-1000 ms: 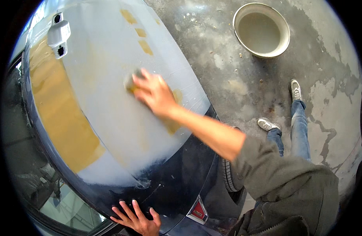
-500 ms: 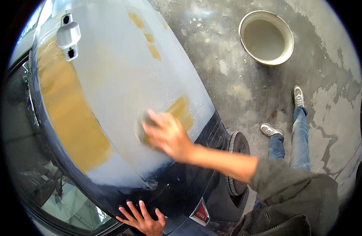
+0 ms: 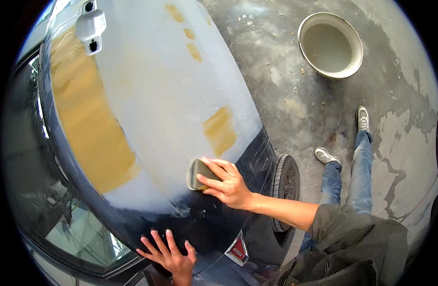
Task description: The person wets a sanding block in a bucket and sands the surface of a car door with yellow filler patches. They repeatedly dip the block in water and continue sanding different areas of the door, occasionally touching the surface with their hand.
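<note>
In my right hand (image 3: pixel 231 188) is a dark grey sanding block (image 3: pixel 201 174) with a pale layer beneath it, pressed to the car door (image 3: pixel 152 109) where grey primer meets dark paint. My fingers wrap over its top. My left hand (image 3: pixel 173 260) lies flat with spread fingers on the dark front fender (image 3: pixel 204 233), holding nothing. Over the primer run a long mustard-coloured filler strip (image 3: pixel 92 124) beside the window and a smaller filler patch (image 3: pixel 220 131) near my right hand. Above the strip sits a door handle (image 3: pixel 90 26).
A round, pale basin (image 3: pixel 330 45) of murky water stands on the stained concrete floor (image 3: pixel 285 102) to the right. The car's wheel (image 3: pixel 285 186) lies below my right forearm. A red and silver badge (image 3: pixel 238 249) sits on the fender. The side window (image 3: pixel 30 157) is at the left.
My right hand has drawn the sanding block right and slightly nearer along the panel. My left hand stays spread on the fender. The whole view has shifted a little.
</note>
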The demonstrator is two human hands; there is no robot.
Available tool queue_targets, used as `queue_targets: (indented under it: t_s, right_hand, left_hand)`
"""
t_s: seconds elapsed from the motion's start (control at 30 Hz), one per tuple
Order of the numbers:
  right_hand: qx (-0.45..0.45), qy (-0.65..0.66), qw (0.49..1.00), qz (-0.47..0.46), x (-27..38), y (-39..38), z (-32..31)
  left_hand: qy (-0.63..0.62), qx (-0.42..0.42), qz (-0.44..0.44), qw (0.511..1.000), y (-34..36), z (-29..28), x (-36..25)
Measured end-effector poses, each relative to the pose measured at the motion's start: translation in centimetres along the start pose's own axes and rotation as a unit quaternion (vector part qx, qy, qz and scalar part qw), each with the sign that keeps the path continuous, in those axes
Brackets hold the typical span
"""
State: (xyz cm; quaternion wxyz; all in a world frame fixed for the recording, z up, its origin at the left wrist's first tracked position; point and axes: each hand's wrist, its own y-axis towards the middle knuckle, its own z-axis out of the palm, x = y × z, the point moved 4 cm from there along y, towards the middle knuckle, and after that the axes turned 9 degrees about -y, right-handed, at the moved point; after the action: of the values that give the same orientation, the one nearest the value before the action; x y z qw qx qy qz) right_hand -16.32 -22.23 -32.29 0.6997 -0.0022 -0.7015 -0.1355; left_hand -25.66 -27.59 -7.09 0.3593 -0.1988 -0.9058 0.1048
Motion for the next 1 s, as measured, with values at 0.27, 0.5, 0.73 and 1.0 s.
queue_targets:
  t_s: [0.27, 0.5, 0.73, 1.0]
  right_hand:
    - [-0.063, 0.02, 0.998, 0.002, -1.5, 11.8, 0.0]
    - [-0.009, 0.025, 0.999, -0.045, 2.0, 5.2, -1.2]
    - [-0.035, 0.012, 0.998, -0.051, 6.4, 4.0, -0.2]
    - [-0.101, 0.004, 0.993, -0.068, 6.1, 13.8, -0.7]
  left_hand:
    - [0.004, 0.005, -0.006, 1.0, 0.0, 0.6, -0.1]
    - [-0.007, -0.008, -0.005, 1.0, 0.4, -0.2, 0.0]
    - [-0.017, -0.012, -0.012, 1.0, -0.1, 0.4, -0.1]
    - [-0.007, -0.012, -0.005, 1.0, 0.3, 0.2, -0.1]
